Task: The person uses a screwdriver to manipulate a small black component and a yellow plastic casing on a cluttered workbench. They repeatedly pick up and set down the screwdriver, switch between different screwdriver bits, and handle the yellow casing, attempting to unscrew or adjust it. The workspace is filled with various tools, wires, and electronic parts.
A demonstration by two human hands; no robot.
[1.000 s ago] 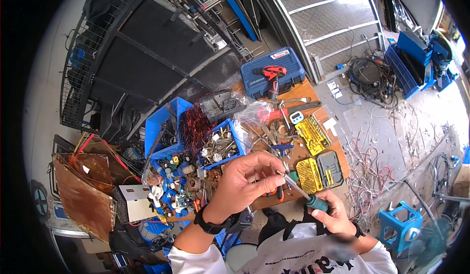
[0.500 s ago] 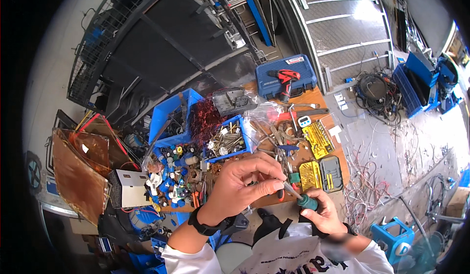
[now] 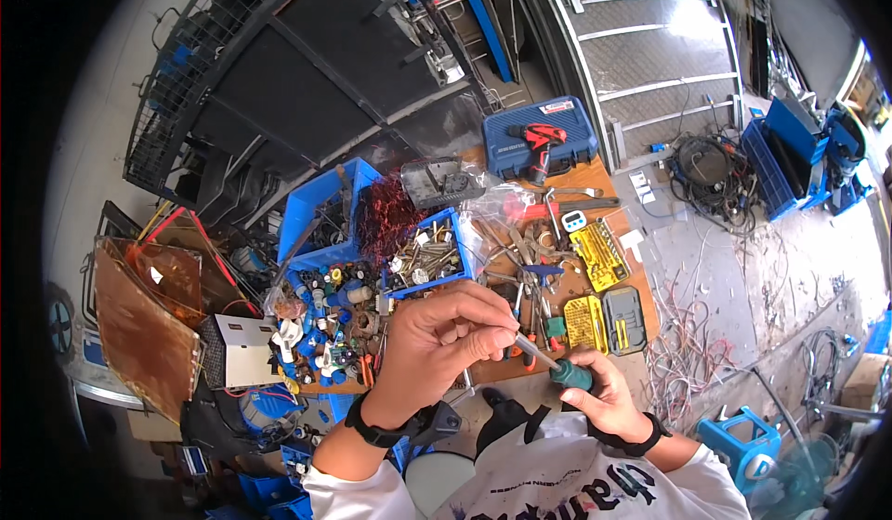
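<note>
A screwdriver (image 3: 573, 376) with a dark green handle and a pale metal shaft is held between my hands, in front of my chest. My right hand (image 3: 609, 401) wraps its fingers round the handle. The shaft slants up to the left, where my left hand (image 3: 446, 339) pinches its end between thumb and forefinger. Whether a small piece sits in that pinch is hidden by the fingertips. Just beyond my hands, a yellow bit case (image 3: 585, 325) lies beside its grey half (image 3: 624, 321) on the wooden workbench (image 3: 639, 283).
A red cordless drill (image 3: 541, 146) rests on a blue tool case (image 3: 506, 139) at the back. Blue bins, one holding bolts (image 3: 426, 258), and loose blue and white fittings (image 3: 321, 320) fill the bench's left. A yellow socket set (image 3: 599, 255) lies right. Wires (image 3: 692, 348) cover the floor.
Both hands and the screwdriver have shifted slightly left and toward me. The left hand keeps its pinch at the shaft's end and the right hand its grip on the handle.
</note>
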